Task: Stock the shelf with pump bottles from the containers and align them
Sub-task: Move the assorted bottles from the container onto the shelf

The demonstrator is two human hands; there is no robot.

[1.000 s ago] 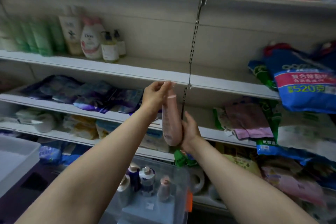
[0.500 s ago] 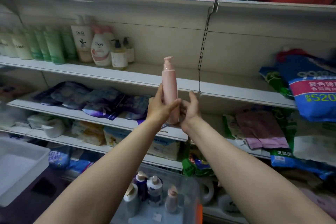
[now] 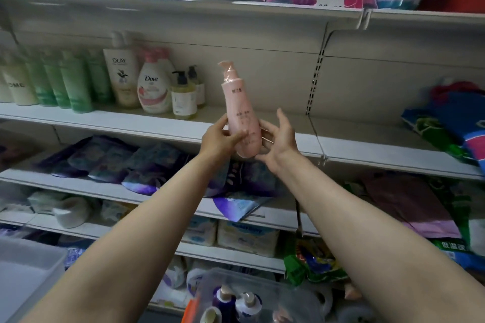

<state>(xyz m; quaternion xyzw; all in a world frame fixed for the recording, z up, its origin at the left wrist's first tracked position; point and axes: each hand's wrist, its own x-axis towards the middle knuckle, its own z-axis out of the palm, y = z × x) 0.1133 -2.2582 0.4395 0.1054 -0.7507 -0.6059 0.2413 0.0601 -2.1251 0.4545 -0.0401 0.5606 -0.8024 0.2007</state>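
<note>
White store shelving filled the view, and the middle shelf (image 3: 105, 119) served as the landmark. On its left part stood green tubes (image 3: 65, 81), then an Olay bottle (image 3: 122, 73), a Dove bottle (image 3: 153, 86) and a small amber pump bottle (image 3: 183, 98), lined up facing out. Just right of these, in front of the shelf's bare stretch, the left hand (image 3: 220, 139) had its grip closed around the lower body of the pink pump bottle (image 3: 240, 107), held upright, likely to set it beside the row. The right hand (image 3: 278, 139) cupped its base with fingers loosely spread, apparently steadying it. Below the shelf, a clear container (image 3: 275, 294) held more bottles.
</note>
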